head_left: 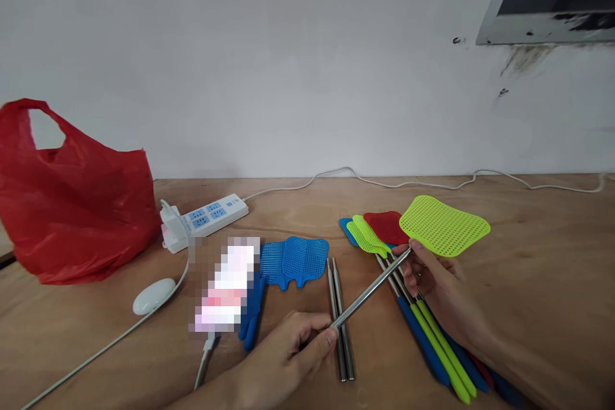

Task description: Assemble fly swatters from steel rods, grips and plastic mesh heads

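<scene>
My right hand (444,285) pinches the neck of a yellow-green mesh fly swatter head (444,226), where it meets a thin metal rod (369,293). The rod slants down to my left hand (291,362), whose thumb and fingers are closed around its lower end. Two loose metal rods (344,333) lie side by side just beyond the left fingertips. Under and beside the right hand rests a pile of fly swatters (427,333) with blue, green and red grips; a red head (382,227) shows there. Loose blue swatter heads (305,258) lie near the middle.
Blue grips (252,323) lie partly under a blurred, phone-like lit device (228,285) with a cable. Behind it are a white power strip (216,214) and a white oval object (154,296). A red plastic bag (81,205) stands left. A cord (394,186) runs along the wall.
</scene>
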